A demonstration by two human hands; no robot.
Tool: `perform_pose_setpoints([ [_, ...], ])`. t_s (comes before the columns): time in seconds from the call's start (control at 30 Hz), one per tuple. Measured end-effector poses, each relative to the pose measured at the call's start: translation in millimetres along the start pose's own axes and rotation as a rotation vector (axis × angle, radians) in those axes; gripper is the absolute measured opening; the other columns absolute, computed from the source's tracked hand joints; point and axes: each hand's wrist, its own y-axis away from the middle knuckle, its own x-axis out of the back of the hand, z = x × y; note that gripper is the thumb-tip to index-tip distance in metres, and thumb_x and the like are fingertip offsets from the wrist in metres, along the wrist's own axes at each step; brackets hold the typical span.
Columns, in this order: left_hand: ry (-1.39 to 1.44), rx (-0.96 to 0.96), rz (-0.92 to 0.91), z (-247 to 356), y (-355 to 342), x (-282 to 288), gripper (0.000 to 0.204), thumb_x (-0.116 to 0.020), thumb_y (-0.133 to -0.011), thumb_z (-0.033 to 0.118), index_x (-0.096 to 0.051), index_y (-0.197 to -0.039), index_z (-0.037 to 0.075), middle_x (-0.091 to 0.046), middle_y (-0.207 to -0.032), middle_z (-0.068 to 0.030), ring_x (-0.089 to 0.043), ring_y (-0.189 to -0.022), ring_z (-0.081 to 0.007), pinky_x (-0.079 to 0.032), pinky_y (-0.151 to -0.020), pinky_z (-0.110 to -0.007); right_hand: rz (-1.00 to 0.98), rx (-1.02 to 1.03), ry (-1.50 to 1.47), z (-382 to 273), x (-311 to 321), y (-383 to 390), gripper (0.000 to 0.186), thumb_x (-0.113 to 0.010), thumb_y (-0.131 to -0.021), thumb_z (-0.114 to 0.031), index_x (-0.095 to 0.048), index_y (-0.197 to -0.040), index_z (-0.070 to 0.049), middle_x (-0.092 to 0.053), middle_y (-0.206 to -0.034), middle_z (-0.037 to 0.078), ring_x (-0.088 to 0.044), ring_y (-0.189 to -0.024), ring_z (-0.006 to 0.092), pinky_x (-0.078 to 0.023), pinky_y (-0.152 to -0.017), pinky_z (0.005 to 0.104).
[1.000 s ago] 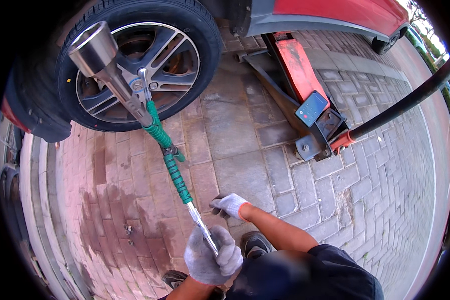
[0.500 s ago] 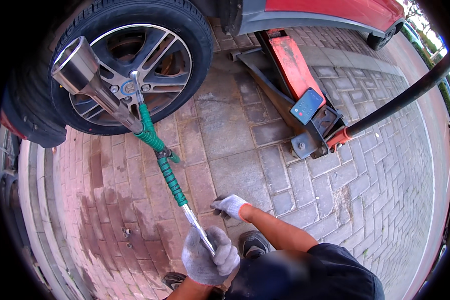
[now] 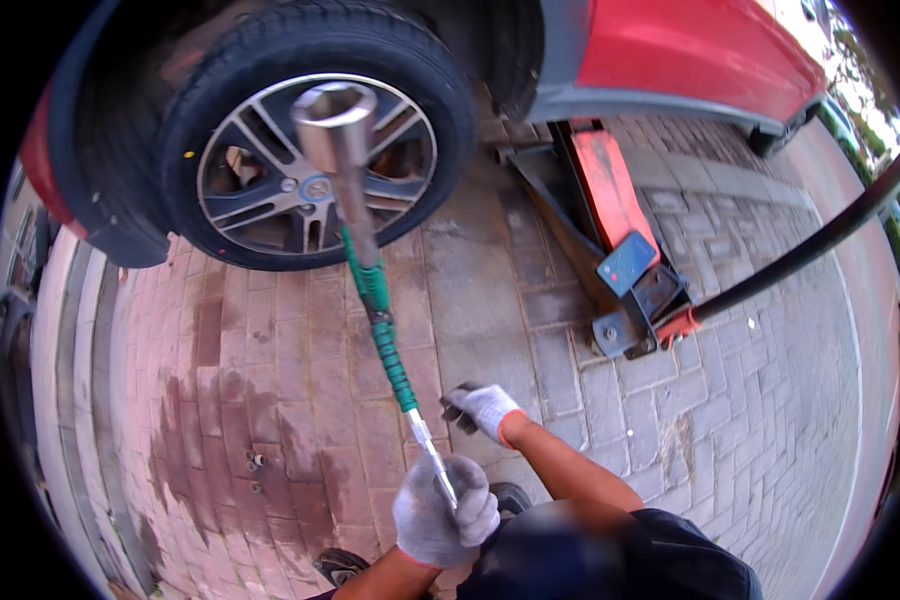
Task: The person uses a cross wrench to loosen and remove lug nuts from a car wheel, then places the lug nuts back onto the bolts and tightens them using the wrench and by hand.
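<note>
My left hand, in a grey glove, is closed round the chrome lower end of a cross wrench with green-wrapped arms. The wrench reaches up in front of the car wheel, its large steel socket overlapping the rim from this view; whether it touches the wheel I cannot tell. My right hand, in a white glove with dark fingertips, hangs empty above the paving, right of the wrench, fingers slightly curved and apart.
A red floor jack stands right of the wheel, a phone lying on it and its long black handle slanting rightward. The red car body spans the top. Small metal nuts lie on the pavers at lower left.
My left hand and the wrench have swung right, so the big socket now stands over the rim's middle. The view has also shifted, moving wheel and jack within the picture.
</note>
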Motion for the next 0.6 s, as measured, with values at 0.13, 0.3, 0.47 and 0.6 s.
perform_pose_setpoints([
  [0.13, 0.034, 0.027, -0.023, 1, 2, -1, 0.068, -0.035, -0.099, 0.06, -0.067, -0.107, 0.0, -0.044, -0.056, -0.0049, -0.038, -0.048, -0.019, -0.031, -0.046, -0.033, 0.272, 0.344, -0.062, -113, 17, 29, 0.043, -0.059, -0.099, -0.042, -0.07, -0.1, 0.001, -0.072, -0.081, 0.009, -0.061, -0.063, 0.0135, -0.049, -0.058, 0.0315],
  [0.3, 0.008, 0.03, 0.029, 7, 6, 2, 0.066, -0.036, -0.099, 0.059, -0.07, -0.101, 0.003, -0.044, -0.056, -0.0058, -0.039, -0.047, -0.0203, -0.031, -0.044, -0.033, 0.761, 1.367, 0.054, -280, -24, 128, 0.029, -0.067, -0.092, -0.029, -0.067, -0.097, 0.0, -0.064, -0.078, 0.005, -0.062, -0.072, 0.0175, -0.051, -0.066, 0.0352],
  [0.47, 0.021, 0.056, 0.085, 8, 4, 3, 0.062, -0.041, -0.098, 0.058, -0.07, -0.096, 0.003, -0.045, -0.055, -0.0076, -0.04, -0.047, -0.0216, -0.03, -0.043, -0.033, 0.914, 1.571, 1.137, -336, -88, 166, 0.021, -0.062, -0.091, -0.025, -0.066, -0.083, -0.006, -0.065, -0.079, 0.017, -0.064, -0.075, 0.0378, -0.052, -0.069, 0.0472],
  [0.6, 0.014, 0.024, 0.148, 6, 8, 10, 0.058, -0.044, -0.098, 0.055, -0.067, -0.094, 0.002, -0.046, -0.056, -0.009, -0.041, -0.047, -0.0221, -0.03, -0.043, -0.034, 1.035, 1.468, 1.444, -327, -64, 160, 0.016, -0.06, -0.094, -0.023, -0.065, -0.089, -0.009, -0.065, -0.075, 0.014, -0.065, -0.072, 0.0345, -0.053, -0.066, 0.0444],
])
